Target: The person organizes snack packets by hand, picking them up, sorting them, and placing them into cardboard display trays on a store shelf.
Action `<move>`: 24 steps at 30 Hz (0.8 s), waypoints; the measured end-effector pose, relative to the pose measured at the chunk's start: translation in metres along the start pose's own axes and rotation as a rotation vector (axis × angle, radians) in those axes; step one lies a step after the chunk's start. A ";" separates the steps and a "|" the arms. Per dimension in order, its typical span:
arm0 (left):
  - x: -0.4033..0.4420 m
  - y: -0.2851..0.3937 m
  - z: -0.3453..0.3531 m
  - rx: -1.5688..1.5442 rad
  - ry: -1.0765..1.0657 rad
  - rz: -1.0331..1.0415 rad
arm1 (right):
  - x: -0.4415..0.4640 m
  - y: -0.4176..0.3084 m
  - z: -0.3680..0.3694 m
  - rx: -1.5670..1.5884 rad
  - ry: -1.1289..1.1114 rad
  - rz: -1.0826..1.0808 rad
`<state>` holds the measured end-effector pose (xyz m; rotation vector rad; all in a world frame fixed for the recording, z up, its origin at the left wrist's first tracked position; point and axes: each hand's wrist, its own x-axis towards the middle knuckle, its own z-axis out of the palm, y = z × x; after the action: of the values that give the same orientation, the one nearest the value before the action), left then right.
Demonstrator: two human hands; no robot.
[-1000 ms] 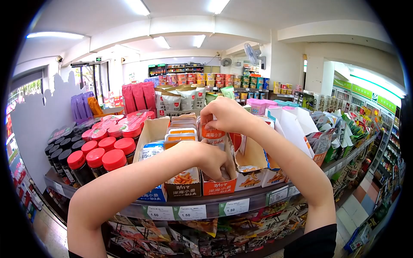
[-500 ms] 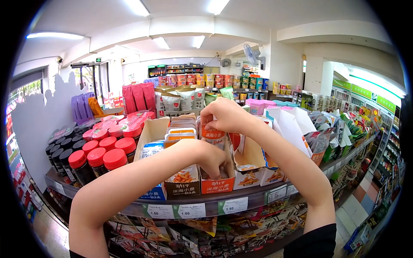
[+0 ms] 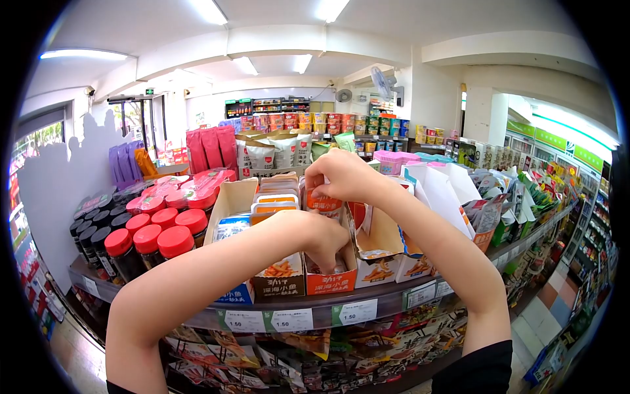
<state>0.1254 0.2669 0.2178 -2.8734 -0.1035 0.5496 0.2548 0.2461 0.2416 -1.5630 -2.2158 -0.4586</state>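
My left hand (image 3: 320, 241) reaches down inside an orange-fronted snack box (image 3: 331, 283) on the shelf, its fingertips among the packets near the front. What those fingers hold, if anything, is hidden. Above the back of the same box, my right hand (image 3: 341, 176) is closed with bent fingers on an upright orange snack packet (image 3: 325, 202). To the left stands a brown-fronted box (image 3: 280, 279) holding a row of packets. An open box (image 3: 379, 266) with a pale front stands to the right.
Red-lidded jars (image 3: 175, 241) stand at the left. White bags (image 3: 261, 156) are behind the boxes. White cardboard flaps (image 3: 441, 190) rise at the right. Price labels (image 3: 293, 320) line the shelf edge (image 3: 216, 318), with hanging packets below.
My left hand has shifted very slightly inside the orange-fronted box. My right hand stays at the same packet.
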 end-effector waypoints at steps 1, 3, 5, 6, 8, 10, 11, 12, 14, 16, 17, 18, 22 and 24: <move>-0.003 0.002 -0.002 -0.006 0.001 0.010 | 0.000 0.000 0.000 -0.005 0.000 -0.002; -0.009 0.006 -0.007 -0.020 0.004 0.030 | 0.001 0.000 0.001 -0.007 -0.002 -0.003; -0.008 0.004 -0.003 -0.017 0.060 0.047 | 0.001 0.001 0.001 -0.013 -0.012 0.004; -0.008 0.003 -0.002 -0.016 0.089 0.055 | 0.002 0.002 0.001 -0.018 -0.021 0.011; -0.010 0.002 -0.002 0.018 0.115 0.072 | 0.002 0.002 0.000 -0.029 -0.032 0.024; -0.011 0.001 0.000 0.073 0.167 0.084 | 0.001 0.000 -0.002 -0.041 -0.035 0.032; -0.011 0.001 0.002 0.111 0.205 0.087 | 0.000 -0.001 -0.003 -0.049 -0.047 0.032; -0.011 0.000 0.003 0.150 0.243 0.090 | -0.001 -0.002 -0.004 -0.058 -0.059 0.033; -0.013 0.000 0.004 0.246 0.376 0.062 | -0.003 -0.002 -0.004 -0.060 -0.064 0.035; -0.015 -0.003 0.006 0.297 0.489 0.059 | -0.003 0.000 -0.003 -0.049 -0.053 0.037; -0.014 -0.009 0.009 0.300 0.536 0.070 | -0.003 0.002 -0.001 -0.054 -0.039 0.033; -0.016 -0.012 0.011 0.302 0.582 0.081 | -0.003 0.003 0.000 -0.060 -0.026 0.029; -0.027 -0.021 0.005 0.322 0.645 -0.105 | -0.006 0.004 -0.001 -0.105 0.075 0.041; -0.033 -0.027 0.004 0.254 0.744 -0.081 | -0.005 0.009 0.000 -0.090 0.050 0.084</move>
<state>0.0924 0.2901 0.2323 -2.6111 -0.0251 -0.4965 0.2647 0.2451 0.2399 -1.6644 -2.1103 -0.5735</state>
